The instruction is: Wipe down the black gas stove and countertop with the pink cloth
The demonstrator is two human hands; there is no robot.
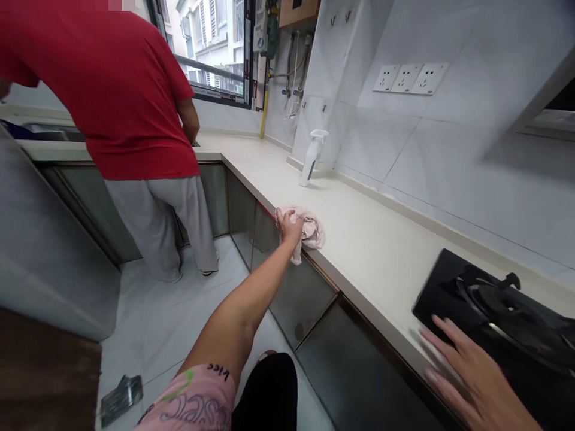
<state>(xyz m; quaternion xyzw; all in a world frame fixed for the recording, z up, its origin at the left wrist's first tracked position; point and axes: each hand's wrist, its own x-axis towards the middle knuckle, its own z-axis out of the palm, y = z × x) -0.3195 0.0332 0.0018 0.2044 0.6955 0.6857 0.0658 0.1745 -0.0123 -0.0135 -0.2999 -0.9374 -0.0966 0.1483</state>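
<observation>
My left hand (pixel 290 226) reaches out to the counter's front edge, its fingers curled on a crumpled pale pink cloth (pixel 314 232). Part of the cloth lies on the worktop and a corner hangs over the edge. Behind it stands a white spray bottle (pixel 309 158), upright and apart from the cloth. On the right, my right hand (pixel 471 374) is spread with nothing in it, slightly blurred. It is over the front edge beside the black gas stove (pixel 449 287); whether it touches the stove I cannot tell.
The cream worktop (pixel 368 239) runs along the tiled wall and turns left under the window (pixel 211 48). A person in a red shirt (pixel 126 102) stands at that far counter beside a sink (pixel 56 130). A dark plastic-looking packet (pixel 121 400) lies on the floor.
</observation>
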